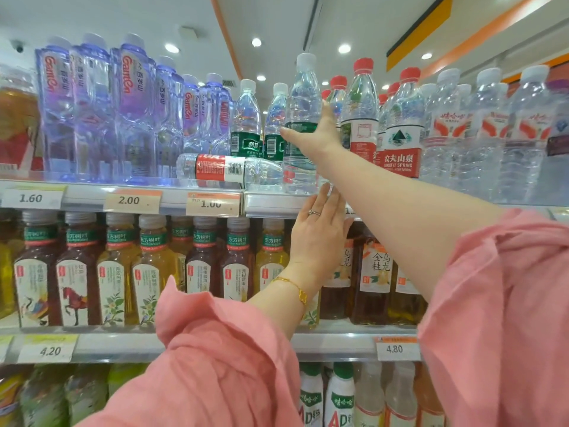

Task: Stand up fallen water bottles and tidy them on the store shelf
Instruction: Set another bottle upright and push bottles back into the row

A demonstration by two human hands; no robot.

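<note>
Carrying upright water bottles (400,124) along the top shelf (274,203), with one red-labelled bottle (228,171) lying on its side at the front edge; holding tea bottles (154,269) on the lower shelf (129,345)

Green-labelled bottle (301,124) stands upright; red-labelled bottle (229,171) lies sideways beside it.

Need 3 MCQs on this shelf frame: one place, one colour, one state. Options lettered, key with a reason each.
1. Where does the fallen bottle lie?
A top shelf, left of the held bottle
B tea shelf
C floor

2. Fallen bottle's label colour?
A green
B red and white
C purple

3. The green-label bottle under the right hand is:
A on its side
B upside down
C upright

Key: A, it lies on the top shelf beside the held bottle; B, red band with white barcode panel; C, white cap on top, base at the shelf edge.
</note>
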